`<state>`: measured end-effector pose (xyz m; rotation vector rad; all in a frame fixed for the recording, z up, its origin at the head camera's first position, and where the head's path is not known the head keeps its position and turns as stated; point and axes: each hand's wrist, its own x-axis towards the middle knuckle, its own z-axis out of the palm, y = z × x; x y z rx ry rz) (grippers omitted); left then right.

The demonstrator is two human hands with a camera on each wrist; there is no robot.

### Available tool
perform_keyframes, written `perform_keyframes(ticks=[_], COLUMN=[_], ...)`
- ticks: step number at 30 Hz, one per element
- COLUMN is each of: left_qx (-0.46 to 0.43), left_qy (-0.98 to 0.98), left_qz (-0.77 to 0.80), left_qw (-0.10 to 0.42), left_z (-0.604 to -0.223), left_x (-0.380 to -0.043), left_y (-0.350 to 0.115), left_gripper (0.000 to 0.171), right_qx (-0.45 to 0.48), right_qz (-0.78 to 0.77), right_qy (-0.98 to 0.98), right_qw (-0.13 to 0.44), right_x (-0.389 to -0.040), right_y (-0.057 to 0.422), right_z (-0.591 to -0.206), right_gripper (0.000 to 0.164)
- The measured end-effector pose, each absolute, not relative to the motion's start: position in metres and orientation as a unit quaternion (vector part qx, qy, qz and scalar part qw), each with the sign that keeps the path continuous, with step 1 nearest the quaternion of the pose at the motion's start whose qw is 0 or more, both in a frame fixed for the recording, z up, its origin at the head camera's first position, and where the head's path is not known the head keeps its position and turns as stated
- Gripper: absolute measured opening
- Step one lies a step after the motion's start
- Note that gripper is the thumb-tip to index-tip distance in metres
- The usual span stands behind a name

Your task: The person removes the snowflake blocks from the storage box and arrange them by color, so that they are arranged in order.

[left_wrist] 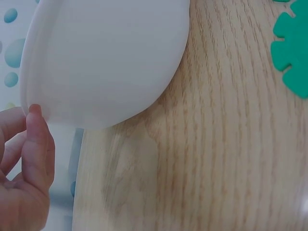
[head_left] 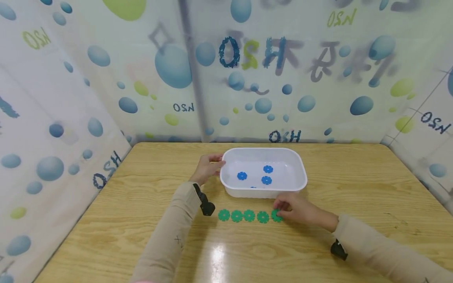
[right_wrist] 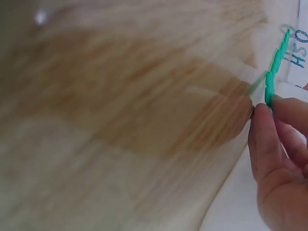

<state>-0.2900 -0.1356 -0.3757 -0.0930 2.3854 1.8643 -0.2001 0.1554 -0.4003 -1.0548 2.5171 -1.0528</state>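
Observation:
A white plastic basin (head_left: 263, 192) stands on the table with several blue notched discs (head_left: 242, 175) lying on its floor. My left hand (head_left: 207, 169) grips the basin's left rim, thumb and fingers on either side of it, as the left wrist view also shows. In front of the basin, several green snowflake-shaped discs (head_left: 249, 215) lie in a row. At the row's right end, my right hand (head_left: 299, 208) pinches the last green disc (head_left: 276, 215) between thumb and fingers, partly covering it. The right wrist view shows the green discs edge-on beside the fingertips.
The wooden table (head_left: 141, 236) reaches back to a curtain (head_left: 212, 98) printed with blue and green bubbles. Dark wrist straps (head_left: 203, 199) sit over both sleeves. A bright light reflection lies on the table's front part.

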Motion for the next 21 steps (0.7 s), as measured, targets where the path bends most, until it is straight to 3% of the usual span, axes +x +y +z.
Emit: perform_keyframes(ticks=[21], left_qx=[-0.033], left_qy=[0.785], left_qz=[0.616], left_qw=[0.061], left_z=[-0.3726], left_x=[-0.2876], left_y=[-0.1349], left_gripper=[0.032], right_qx=[-0.359], right_qz=[-0.359], right_qy=[0.853], right_qw=[0.122], right_x=[-0.2007], right_y=[0.1549], right_z=[-0.4009], right_gripper=[0.009])
